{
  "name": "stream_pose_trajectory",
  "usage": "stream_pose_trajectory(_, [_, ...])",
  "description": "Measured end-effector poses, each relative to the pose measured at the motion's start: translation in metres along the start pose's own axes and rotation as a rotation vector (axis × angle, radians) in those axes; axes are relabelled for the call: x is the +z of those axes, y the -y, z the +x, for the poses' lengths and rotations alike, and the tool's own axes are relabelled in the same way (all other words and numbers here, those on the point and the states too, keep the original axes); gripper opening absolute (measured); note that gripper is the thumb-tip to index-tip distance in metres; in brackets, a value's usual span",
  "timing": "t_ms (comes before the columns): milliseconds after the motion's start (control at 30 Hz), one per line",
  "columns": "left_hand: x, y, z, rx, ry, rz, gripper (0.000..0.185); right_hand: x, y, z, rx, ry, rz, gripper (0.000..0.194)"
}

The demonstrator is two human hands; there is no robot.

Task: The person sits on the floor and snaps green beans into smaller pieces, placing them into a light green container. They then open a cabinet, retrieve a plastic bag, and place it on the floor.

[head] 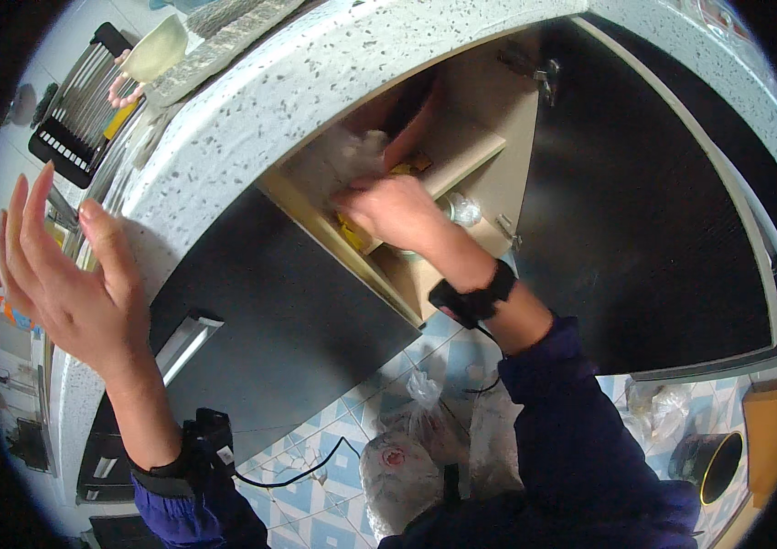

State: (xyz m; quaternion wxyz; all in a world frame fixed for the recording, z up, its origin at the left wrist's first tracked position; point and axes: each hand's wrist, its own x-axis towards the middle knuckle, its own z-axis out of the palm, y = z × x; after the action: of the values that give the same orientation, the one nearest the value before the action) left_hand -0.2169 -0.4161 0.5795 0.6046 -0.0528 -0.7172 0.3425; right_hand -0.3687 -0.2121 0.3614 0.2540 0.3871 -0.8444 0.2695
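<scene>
My right hand (395,213) reaches into an open kitchen cabinet (470,147) and is slightly blurred. Its fingertips are hidden, next to a whitish translucent plastic bag (361,151) on the upper shelf (470,165). A reddish-brown rounded thing stands behind the bag. Yellow packaging (350,233) lies under the hand, and a glass jar (460,209) sits lower down. My left hand (73,281) is raised at the counter's edge, fingers spread, with nothing in it. Both wrists wear black straps with cables.
The open dark cabinet door (635,206) stands at the right. Above runs the speckled countertop (278,103), with a dish rack (79,103) and pale green bowl (158,51) beyond. Tied plastic bags (402,473) and a dark round bin (707,466) are on the tiled floor.
</scene>
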Motion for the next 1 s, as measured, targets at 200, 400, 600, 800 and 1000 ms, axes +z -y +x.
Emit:
stream_pose_trajectory(200, [0.000, -0.005, -0.002, -0.056, 0.003, -0.040, 0.033, -0.053, 0.029, -0.080, 0.068, 0.109, 0.052, 0.025])
stream_pose_trajectory(400, [-0.004, -0.011, 0.001, -0.080, 0.008, -0.054, 0.033, -0.093, 0.049, -0.060, 0.049, -0.292, -0.138, 0.026])
stream_pose_trajectory(600, [-0.008, -0.018, 0.001, -0.107, -0.002, -0.108, 0.033, -0.050, 0.003, 0.068, 0.048, 0.085, -0.152, 0.020])
stream_pose_trajectory(800, [-0.008, -0.016, 0.001, -0.080, -0.012, -0.113, 0.032, 0.001, -0.037, 0.105, -0.077, -0.013, 0.406, 0.025])
stream_pose_trajectory(1000, [-0.008, -0.016, 0.002, -0.075, -0.020, -0.126, 0.030, 0.040, -0.055, 0.120, -0.011, -0.152, 0.011, 0.030])
